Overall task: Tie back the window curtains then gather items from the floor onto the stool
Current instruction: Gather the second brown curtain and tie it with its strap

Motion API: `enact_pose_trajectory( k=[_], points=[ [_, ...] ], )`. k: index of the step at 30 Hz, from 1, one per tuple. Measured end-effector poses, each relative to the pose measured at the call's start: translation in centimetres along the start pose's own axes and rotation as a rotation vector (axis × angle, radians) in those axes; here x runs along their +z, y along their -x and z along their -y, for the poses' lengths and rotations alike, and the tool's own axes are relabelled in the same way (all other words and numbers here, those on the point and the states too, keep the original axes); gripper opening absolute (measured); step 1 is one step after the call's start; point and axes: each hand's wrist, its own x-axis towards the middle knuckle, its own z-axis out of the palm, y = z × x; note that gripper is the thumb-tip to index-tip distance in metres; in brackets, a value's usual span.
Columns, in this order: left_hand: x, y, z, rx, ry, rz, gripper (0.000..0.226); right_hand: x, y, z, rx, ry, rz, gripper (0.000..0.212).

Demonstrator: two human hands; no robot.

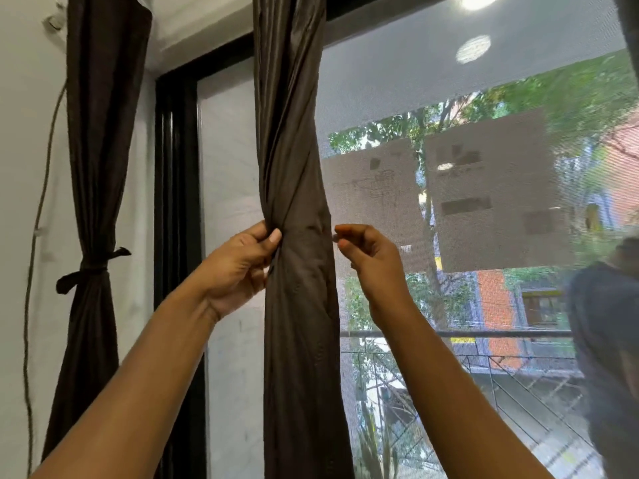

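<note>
Both arms reach up and far toward the window. The left hand (238, 267) is up at the left side of the curtain (294, 150), palm turned to the right. Its thumb (274, 236) and curled fingers pinch a fold of the cloth. The right hand (370, 261) is up at the same height, at the right side of the curtain. Its fingers (349, 233) are curled in, and the thumb tip and a finger tip are close together. They sit just beside the edge of the cloth. It is not clear if they touch the cloth or pinch anything.

The curtain is dark brown and hangs straight down between the two hands. It is bunched and twisted into a thick rope shape. No tie shows around it.

A left curtain (100, 133) hangs by the white wall (17, 167). A tie (91, 269) of the same cloth is knotted around its middle, so it is pulled in there. A thin cord (34, 243) runs down the wall beside it.

The window (449, 81) has a black frame (176, 202) and a fine screen. Through it show trees, buildings and a rail (449, 334). Two round lights shine in the glass near the top. A person (601, 323) in a dark shirt shows at the right edge.
</note>
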Motion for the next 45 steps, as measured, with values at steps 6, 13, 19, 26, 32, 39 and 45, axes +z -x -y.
enact_pose_trajectory(
  k=[6,13,19,26,32,39,45],
  points=[
    [-2.2,-0.6,1.6,-0.019,0.119,0.041,0.065,-1.2,1.4,2.8,0.03,0.006,0.104,0.014],
    [-0.8,-0.8,0.7,-0.019,-0.251,-0.105,0.024,-0.1,1.8,2.2,0.114,0.144,0.286,0.02],
    [0.3,-0.4,-0.6,0.164,-0.93,-0.299,0.016,-0.5,1.5,1.5,0.174,0.134,0.115,0.016],
    [0.8,0.1,-0.4,0.235,-1.233,-0.509,0.027,-0.4,1.0,2.4,0.063,0.43,0.034,0.015],
    [1.3,0.4,-0.6,0.251,-1.317,-0.539,0.022,-0.8,0.1,7.1,0.255,0.093,0.092,0.007],
    [1.9,0.5,-0.9,0.288,-1.342,-0.56,0.019,1.2,1.6,8.4,0.032,0.355,0.188,0.021],
    [1.4,0.3,0.5,0.345,-1.206,-0.503,0.042,1.6,3.6,5.6,-0.244,0.617,0.027,0.022]
  ],
)
